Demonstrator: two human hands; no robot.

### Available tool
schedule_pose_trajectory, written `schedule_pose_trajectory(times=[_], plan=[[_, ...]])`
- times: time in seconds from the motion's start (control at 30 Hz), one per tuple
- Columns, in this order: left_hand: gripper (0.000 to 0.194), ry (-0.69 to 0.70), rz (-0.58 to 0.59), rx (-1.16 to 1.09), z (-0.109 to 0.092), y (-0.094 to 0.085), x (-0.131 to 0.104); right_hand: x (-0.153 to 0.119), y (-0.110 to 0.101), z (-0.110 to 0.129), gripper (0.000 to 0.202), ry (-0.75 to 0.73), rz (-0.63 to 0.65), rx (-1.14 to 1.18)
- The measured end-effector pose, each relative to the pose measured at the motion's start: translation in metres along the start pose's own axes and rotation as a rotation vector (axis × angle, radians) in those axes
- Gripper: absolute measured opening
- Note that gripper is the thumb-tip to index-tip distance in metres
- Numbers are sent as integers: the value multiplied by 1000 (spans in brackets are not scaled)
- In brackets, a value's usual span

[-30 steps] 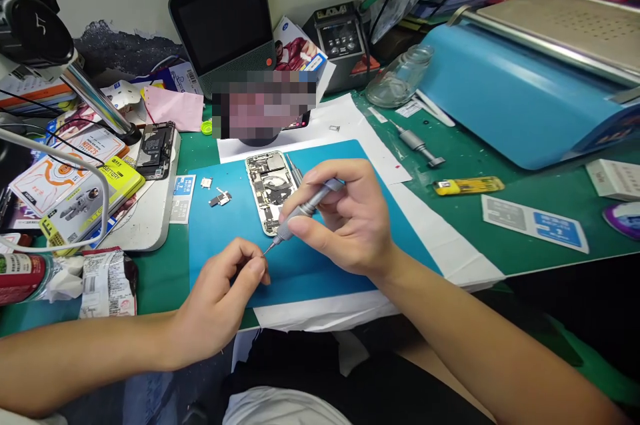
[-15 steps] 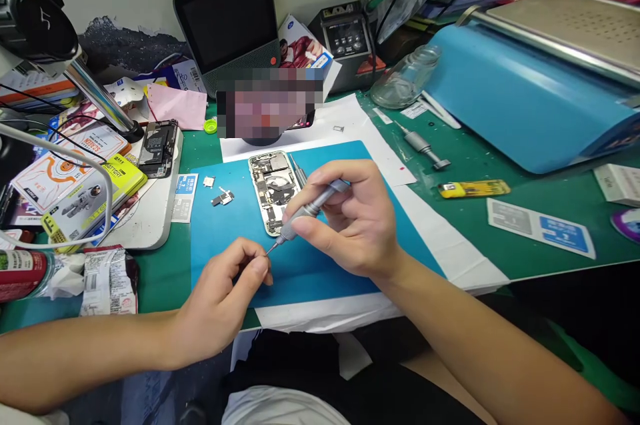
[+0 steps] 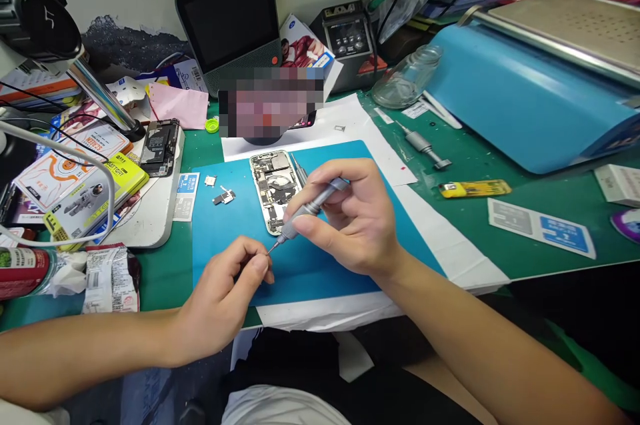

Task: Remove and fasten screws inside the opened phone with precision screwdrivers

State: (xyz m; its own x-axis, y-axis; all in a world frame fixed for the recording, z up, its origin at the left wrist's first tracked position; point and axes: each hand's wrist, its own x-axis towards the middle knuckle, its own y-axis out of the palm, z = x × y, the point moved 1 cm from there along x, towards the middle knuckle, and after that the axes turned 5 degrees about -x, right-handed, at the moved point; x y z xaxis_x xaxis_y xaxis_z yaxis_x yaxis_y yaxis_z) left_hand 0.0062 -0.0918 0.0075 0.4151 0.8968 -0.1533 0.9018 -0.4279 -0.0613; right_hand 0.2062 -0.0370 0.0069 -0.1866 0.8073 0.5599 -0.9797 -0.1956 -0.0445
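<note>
My right hand (image 3: pixel 350 218) is closed round a grey metal screwdriver (image 3: pixel 310 208), whose thin tip slants down to the fingertips of my left hand (image 3: pixel 227 295). The left thumb and forefinger are pinched at that tip; anything small between them is hidden. Behind the hands, an opened phone (image 3: pixel 275 185) with bare inner parts lies on a blue mat (image 3: pixel 330 278). Another slim pointed tool (image 3: pixel 300 170) rests along its right side, partly covered by my right hand. Small metal parts (image 3: pixel 223 196) lie on the mat left of the phone.
A second opened phone (image 3: pixel 159 148) sits on a white stand at left, beside boxes (image 3: pixel 100 198) and a looping white cable. To the right are another screwdriver (image 3: pixel 423 147), a yellow-handled tool (image 3: pixel 475 189), a glass jar (image 3: pixel 407 78) and a blue machine (image 3: pixel 525 98).
The whole view has shifted very slightly. Both hands and the screwdriver hold nearly the same pose.
</note>
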Motion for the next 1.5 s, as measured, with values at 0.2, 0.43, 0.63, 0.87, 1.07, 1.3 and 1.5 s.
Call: schedule_pose_trajectory(times=[0.2,0.43,0.63,0.87,1.07,1.3,1.5], plan=[[29,-7,7,4,0,0,0,-1,0,0,31,9,4,-38],[31,2,-3,3,-1,0,0,-1,-1,1,32,17,-15,-32],[31,7,6,-4,0,-1,0,0,0,1,33,2,-4,5],[30,0,11,13,0,-1,1,-1,0,-1,31,3,-25,-12],[30,12,8,5,-1,0,1,-1,-1,0,32,-13,-29,-21],[28,19,12,-3,0,0,1,0,-1,0,35,-15,-11,17],[28,7,14,9,1,-1,1,0,-1,-1,37,-31,-1,14]])
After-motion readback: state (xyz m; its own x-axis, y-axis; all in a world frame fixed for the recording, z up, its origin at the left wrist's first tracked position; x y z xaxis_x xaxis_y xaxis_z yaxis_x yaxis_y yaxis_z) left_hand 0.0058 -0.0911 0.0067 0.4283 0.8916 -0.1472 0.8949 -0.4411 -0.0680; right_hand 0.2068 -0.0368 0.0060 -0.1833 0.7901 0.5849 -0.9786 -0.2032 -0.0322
